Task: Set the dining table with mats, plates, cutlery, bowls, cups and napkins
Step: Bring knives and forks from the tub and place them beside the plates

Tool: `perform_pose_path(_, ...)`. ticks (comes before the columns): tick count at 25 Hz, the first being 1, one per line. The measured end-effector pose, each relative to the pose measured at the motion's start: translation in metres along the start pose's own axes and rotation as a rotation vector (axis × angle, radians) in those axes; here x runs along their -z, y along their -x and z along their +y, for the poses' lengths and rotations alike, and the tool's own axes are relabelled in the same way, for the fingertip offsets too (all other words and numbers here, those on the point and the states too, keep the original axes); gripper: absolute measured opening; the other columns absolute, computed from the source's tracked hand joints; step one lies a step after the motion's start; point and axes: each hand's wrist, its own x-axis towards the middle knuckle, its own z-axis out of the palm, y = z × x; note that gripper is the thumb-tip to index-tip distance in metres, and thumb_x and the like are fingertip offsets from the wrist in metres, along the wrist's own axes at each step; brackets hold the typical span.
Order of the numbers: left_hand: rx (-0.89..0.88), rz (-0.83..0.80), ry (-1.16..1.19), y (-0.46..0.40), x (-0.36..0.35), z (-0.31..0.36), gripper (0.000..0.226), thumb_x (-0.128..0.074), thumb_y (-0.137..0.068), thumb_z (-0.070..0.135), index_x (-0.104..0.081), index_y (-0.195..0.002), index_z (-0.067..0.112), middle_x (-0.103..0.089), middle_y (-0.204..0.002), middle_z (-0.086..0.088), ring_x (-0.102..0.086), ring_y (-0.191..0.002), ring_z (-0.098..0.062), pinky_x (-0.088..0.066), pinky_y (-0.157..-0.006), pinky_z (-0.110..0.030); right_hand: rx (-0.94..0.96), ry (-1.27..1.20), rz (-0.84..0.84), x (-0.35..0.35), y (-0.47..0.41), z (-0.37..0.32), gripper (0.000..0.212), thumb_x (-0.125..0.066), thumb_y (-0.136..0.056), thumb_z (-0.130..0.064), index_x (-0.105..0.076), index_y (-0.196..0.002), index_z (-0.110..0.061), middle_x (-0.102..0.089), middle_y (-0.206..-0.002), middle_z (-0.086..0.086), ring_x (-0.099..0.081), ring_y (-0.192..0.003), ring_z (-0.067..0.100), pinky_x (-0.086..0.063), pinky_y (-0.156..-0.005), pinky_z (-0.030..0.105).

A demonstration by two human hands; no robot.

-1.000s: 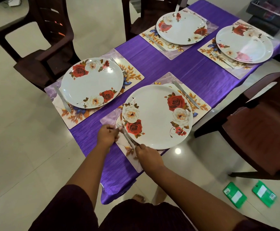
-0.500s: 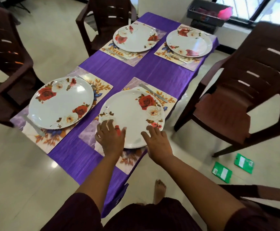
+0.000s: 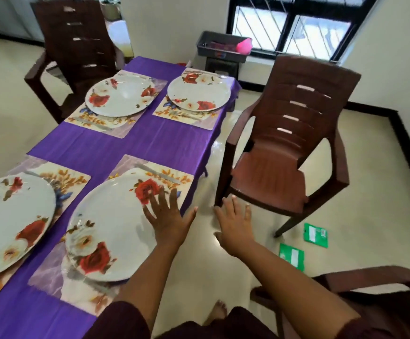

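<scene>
A table under a purple cloth (image 3: 125, 145) carries several floral place mats, each with a white rose-patterned plate. The nearest plate (image 3: 111, 226) lies on its mat (image 3: 52, 272), with a knife (image 3: 157, 174) on the mat's far edge. My left hand (image 3: 167, 216) hovers with spread, straight fingers over that plate's right rim and holds nothing. My right hand (image 3: 235, 223) is spread open over the floor, right of the table. A second near plate (image 3: 10, 221) sits at the left. Two far plates (image 3: 120, 96) (image 3: 199, 94) rest on their mats with cutlery beside them.
A brown plastic chair (image 3: 284, 152) stands right of the table, another chair (image 3: 74, 47) at the far left, and a third chair's arm (image 3: 370, 282) at the lower right. Two green packets (image 3: 315, 234) (image 3: 292, 255) lie on the floor. A dark crate (image 3: 223, 47) with a pink object sits under the window.
Both hands have left the nearest plate and fork and moved right with fingers spread; the right hand is now off the table. The view has swung up and right.
</scene>
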Motion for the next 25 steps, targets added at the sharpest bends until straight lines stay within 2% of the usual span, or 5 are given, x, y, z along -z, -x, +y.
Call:
perform_pose_path(3, 0.07, 0.035, 0.044, -0.016, -0.009, 0.01, 0.083, -0.041, -0.081, 0.075, -0.029, -0.147, 0.025, -0.016, -0.16, -0.012, -0.004, -0.149, -0.034, 0.014, -0.114, -0.048, -0.031, -0.057, -0.043, 0.004, -0.023, 0.034, 0.06, -0.053, -0.094, -0.038, -0.028, -0.146, -0.024, -0.021, -0.155, 0.007, -0.008, -0.148, 0.03, -0.005, -0.116, 0.058)
perform_pose_path(8, 0.408, 0.194, 0.091, -0.012, 0.007, -0.055, 0.054, -0.063, -0.09, 0.038, -0.051, -0.134, 0.009, -0.043, -0.144, -0.02, -0.025, -0.142, -0.042, -0.017, -0.109, -0.066, 0.113, -0.184, -0.046, 0.024, -0.081, 0.011, 0.038, -0.05, -0.094, -0.036, -0.049, -0.129, -0.024, -0.053, -0.13, 0.001, -0.046, -0.122, 0.023, -0.033, -0.102, 0.042)
perform_pose_path(12, 0.647, 0.275, 0.154, -0.015, 0.036, -0.12, 0.04, -0.067, -0.086, 0.019, -0.059, -0.123, 0.006, -0.048, -0.135, -0.022, -0.032, -0.135, -0.042, -0.023, -0.109, -0.055, 0.221, -0.456, -0.265, 0.031, -0.116, -0.047, 0.038, -0.061, -0.091, -0.033, -0.052, -0.123, -0.017, -0.059, -0.114, 0.003, -0.055, -0.096, 0.019, -0.044, -0.076, 0.029)
perform_pose_path(18, 1.082, 0.252, 0.256, 0.03, 0.053, -0.189, 0.045, -0.066, -0.085, 0.015, -0.054, -0.127, 0.002, -0.043, -0.13, -0.029, -0.04, -0.122, -0.046, -0.034, -0.102, -0.05, 0.216, -0.63, -0.364, 0.024, -0.148, -0.086, 0.05, -0.063, -0.09, -0.028, -0.044, -0.134, -0.016, -0.057, -0.13, 0.006, -0.055, -0.117, 0.027, -0.045, -0.091, 0.032)
perform_pose_path(25, 0.981, 0.207, 0.329, 0.052, 0.043, -0.21, 0.013, -0.061, -0.079, -0.004, -0.07, -0.088, -0.003, -0.069, -0.087, -0.023, -0.063, -0.085, -0.039, -0.048, -0.072, -0.039, 0.101, -0.779, -0.372, 0.012, -0.162, -0.094, 0.032, -0.068, -0.083, -0.029, -0.054, -0.11, -0.019, -0.063, -0.106, -0.001, -0.06, -0.098, 0.019, -0.054, -0.087, 0.038)
